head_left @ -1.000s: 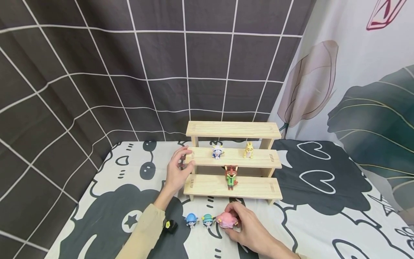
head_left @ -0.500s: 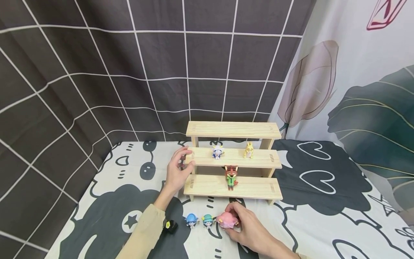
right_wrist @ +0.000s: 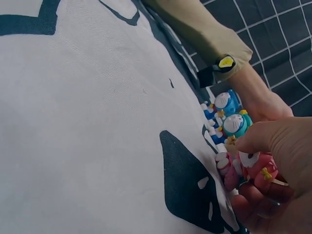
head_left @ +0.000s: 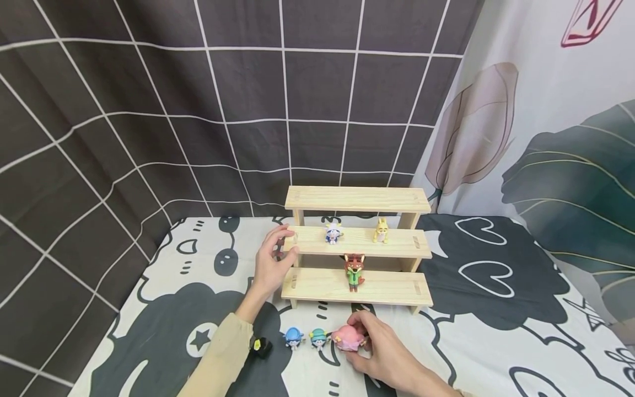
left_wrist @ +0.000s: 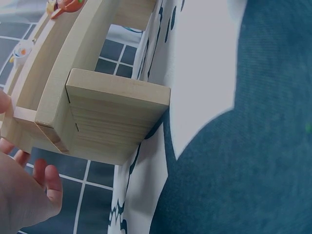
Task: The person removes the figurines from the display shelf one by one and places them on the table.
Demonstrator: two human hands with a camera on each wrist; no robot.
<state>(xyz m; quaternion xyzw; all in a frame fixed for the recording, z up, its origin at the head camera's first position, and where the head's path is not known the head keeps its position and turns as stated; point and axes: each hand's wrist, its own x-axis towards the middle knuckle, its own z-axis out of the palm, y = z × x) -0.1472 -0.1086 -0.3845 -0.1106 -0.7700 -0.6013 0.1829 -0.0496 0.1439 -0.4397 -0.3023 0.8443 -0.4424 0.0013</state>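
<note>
In the head view my right hand (head_left: 383, 353) pinches a pink figurine (head_left: 348, 337) between thumb and fingers, low over the patterned cloth. The right wrist view shows the pink figurine (right_wrist: 258, 168) with a yellow bow, partly covered by the hand. Left of it stand a green-hatted figurine (head_left: 318, 338) and a blue-hatted figurine (head_left: 294, 337). My left hand (head_left: 272, 267) grips the left end of the middle tier of a three-tier wooden display shelf (head_left: 317, 241). A fox figurine (head_left: 354, 273) is on the lowest tier; a white-and-blue figurine (head_left: 334, 234) and a yellow rabbit figurine (head_left: 381, 231) occupy the middle one.
A black-and-white patterned cloth (head_left: 476, 353) lies under everything. Behind the shelf hangs a dark grid curtain (head_left: 238, 82), with a leaf-print curtain (head_left: 545, 165) at the right. A small black device (head_left: 261, 347) with a yellow mark sits at the left sleeve.
</note>
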